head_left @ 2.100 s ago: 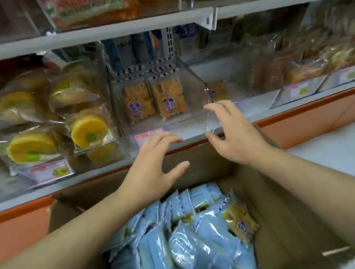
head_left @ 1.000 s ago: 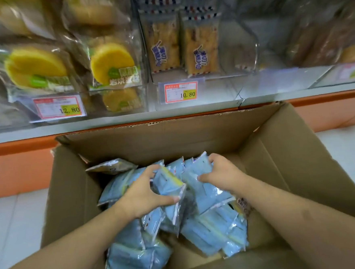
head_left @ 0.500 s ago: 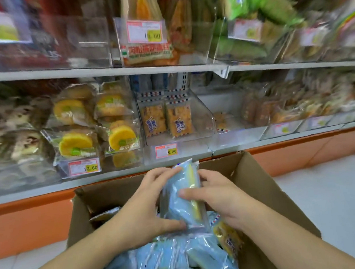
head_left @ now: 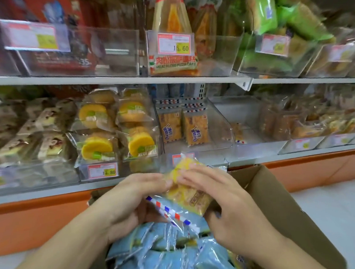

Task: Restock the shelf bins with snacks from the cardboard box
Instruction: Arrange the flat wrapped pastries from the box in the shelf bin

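Starting at the left, our left hand (head_left: 135,198) has come up out of the brown cardboard box (head_left: 283,217), where a second ago it was digging among the packets; its fingers now curl round the left edge of a clear-wrapped yellow cake snack packet with a red-and-blue striped border (head_left: 185,194). Half a second ago the packet showed us its pale blue back; it has since been turned so the yellow face looks up. Our right hand (head_left: 225,204) pinches the packet's other side, fingers over the top and thumb underneath, so both hands hold one packet above the box. Below them the heap of pale blue wrapped packets (head_left: 166,259) fills the box. Up and slightly right stands the clear plastic shelf bin (head_left: 219,118), with two matching packets upright at its back and bare room in front. We judge the pick done and the packet faced for display; placing it in that bin comes next, with many packets left.
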A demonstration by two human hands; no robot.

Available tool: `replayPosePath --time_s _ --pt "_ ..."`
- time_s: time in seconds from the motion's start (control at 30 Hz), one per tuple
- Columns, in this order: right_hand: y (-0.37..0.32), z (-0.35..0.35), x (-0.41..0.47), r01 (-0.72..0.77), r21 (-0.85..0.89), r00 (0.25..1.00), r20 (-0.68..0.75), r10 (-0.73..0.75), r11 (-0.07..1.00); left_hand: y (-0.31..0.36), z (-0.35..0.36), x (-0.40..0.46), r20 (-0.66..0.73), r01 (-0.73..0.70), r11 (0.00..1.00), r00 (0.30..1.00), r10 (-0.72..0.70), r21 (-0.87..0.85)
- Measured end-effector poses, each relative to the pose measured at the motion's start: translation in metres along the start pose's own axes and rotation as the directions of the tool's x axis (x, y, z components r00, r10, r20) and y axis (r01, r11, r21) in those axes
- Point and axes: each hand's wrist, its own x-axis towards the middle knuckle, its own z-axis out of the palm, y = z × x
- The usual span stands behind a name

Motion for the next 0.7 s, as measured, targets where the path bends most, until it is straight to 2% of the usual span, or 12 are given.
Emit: replayPosePath --time_s 0.07,0.1,0.17,0.2,0.23,0.27,0.33,0.37,0.43,0.5,0.6,0.7 --pt "0.006 -0.004 0.002 -0.082 0.029 0.995 0.059 0.080 0.996 -0.002 -0.004 0.008 -0.058 -0.100 0.995 0.993 0.101 0.026" --pt "0.011 -0.006 0.003 -0.124 0.038 0.992 0.041 0.122 0.992 -0.001 -0.006 0.010 -0.083 -0.145 0.989 0.986 0.148 0.041" --pt "0.018 -0.008 0.005 -0.280 0.099 0.948 -0.127 0.291 0.955 0.001 -0.006 0.012 -0.119 -0.217 0.974 0.967 0.223 0.061" --pt "0.019 -0.008 0.007 -0.400 0.215 0.876 -0.197 0.441 0.891 0.001 -0.005 0.012 -0.126 -0.242 0.968 0.961 0.248 0.062" --pt "0.017 -0.007 0.011 -0.498 0.395 0.785 -0.172 0.595 0.772 0.000 -0.004 0.013 -0.131 -0.257 0.964 0.956 0.264 0.067" --pt "0.018 -0.004 0.013 -0.556 0.565 0.707 -0.065 0.705 0.610 0.000 -0.002 0.013 -0.132 -0.264 0.962 0.953 0.272 0.072" --pt "0.018 0.002 0.016 -0.576 0.756 0.641 0.181 0.746 0.311 -0.003 0.000 0.015 -0.105 -0.274 0.959 0.954 0.281 0.073" --pt "0.018 0.004 0.016 -0.575 0.783 0.632 0.242 0.736 0.236 -0.004 0.001 0.016 -0.088 -0.279 0.957 0.954 0.285 0.076" --pt "0.018 0.005 0.017 -0.554 0.803 0.626 0.227 0.746 0.220 -0.003 0.003 0.016 -0.093 -0.282 0.957 0.953 0.287 0.061" --pt "0.022 0.000 0.017 -0.532 0.813 0.607 0.171 0.776 0.237 0.002 0.003 0.015 -0.160 -0.282 0.959 0.946 0.282 0.021" --pt "0.034 -0.016 0.012 -0.534 0.775 0.622 0.091 0.778 0.337 0.010 -0.001 0.012 -0.208 -0.291 0.957 0.936 0.284 -0.002" --pt "0.040 -0.034 0.008 -0.506 0.760 0.667 0.046 0.743 0.408 0.013 -0.008 0.011 -0.244 -0.287 0.957 0.927 0.286 0.033"
